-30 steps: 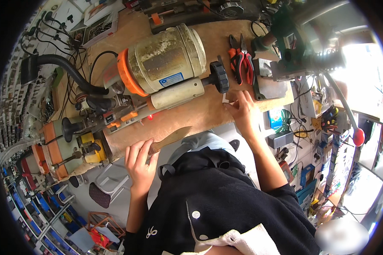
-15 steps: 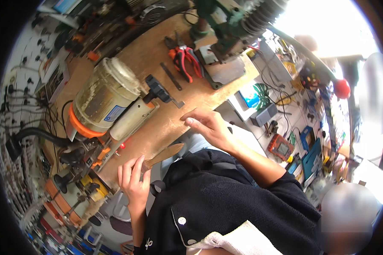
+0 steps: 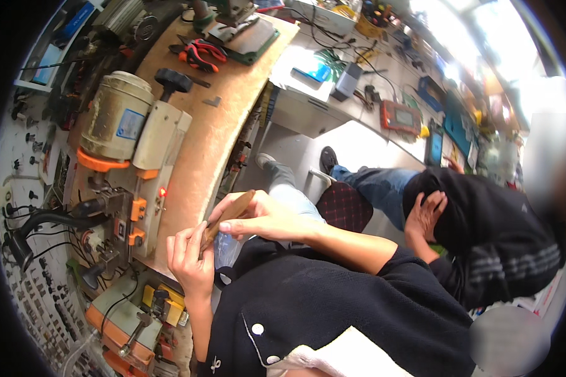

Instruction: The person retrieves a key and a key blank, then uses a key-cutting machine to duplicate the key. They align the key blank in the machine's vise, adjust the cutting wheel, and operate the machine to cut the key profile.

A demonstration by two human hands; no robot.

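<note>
A brown, blade-shaped piece (image 3: 236, 208) that looks like wood is held in front of my body, near the bench edge. Its tip points up and to the right. My left hand (image 3: 192, 259) grips the lower end, with the fingers curled round it. My right hand (image 3: 264, 217) is closed on the middle, thumb on the near side and fingers partly hidden behind. Just left of both hands stands a machine with an off-white motor housing (image 3: 116, 119), orange fittings and a lit red indicator (image 3: 163, 192).
On the wooden bench (image 3: 198, 147) lie red-handled pliers (image 3: 201, 55) and a small metal piece (image 3: 212, 101). A co-worker's hand (image 3: 426, 213) rests on their leg at the right. A dark patterned stool seat (image 3: 344, 206) stands between us. An orange meter (image 3: 400, 118) lies on the far counter.
My right hand has left the bench edge and closed on the brown piece beside my left hand. The view has swung right, bringing the co-worker and stool into sight.
</note>
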